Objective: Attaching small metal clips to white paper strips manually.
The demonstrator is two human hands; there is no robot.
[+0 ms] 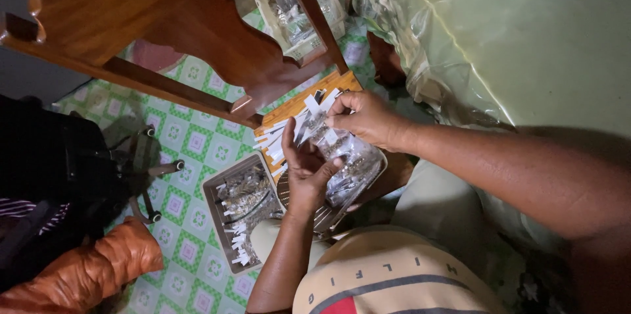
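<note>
**Clerk:** Item one?

**Operator:** Small clear packets with white paper strips [314, 115], fanned as a bunch. I logged them directly above the round metal strainer [327, 217], which I took as my landmark. The left hand [306, 172] was cupped under the bunch, fingers spread and curled up around it. The right hand [365, 119] was pinching the top of one white strip between thumb and fingertips.

**Clerk:** Handling note?

**Operator:** My judgement: keep the left hand steady as a cradle, and grip only a single strip, near its end, so neighbouring packets do not slide out with it. The film looked slippery and the light was poor.

**Clerk:** Adjacent items?

**Operator:** A clear bag of further packets [355, 166] lay in the strainer, touching the bunch. Left of the strainer, just beside it, a grey rectangular tray [217, 189] held more packets. Beyond the strainer, a wooden board [289, 109] carried loose white strips.

**Clerk:** Surface and room?

**Operator:** Floor mat, green and white check [190, 143], under the strainer. Farther beyond, a wooden chair [151, 18] with a white slotted basket [296, 5] behind it. Right of the strainer, a pale green plastic sheet [526, 51]. Far left, a dark bag [59, 169] and an orange padded sleeve [92, 271]. Room dim throughout.
</note>
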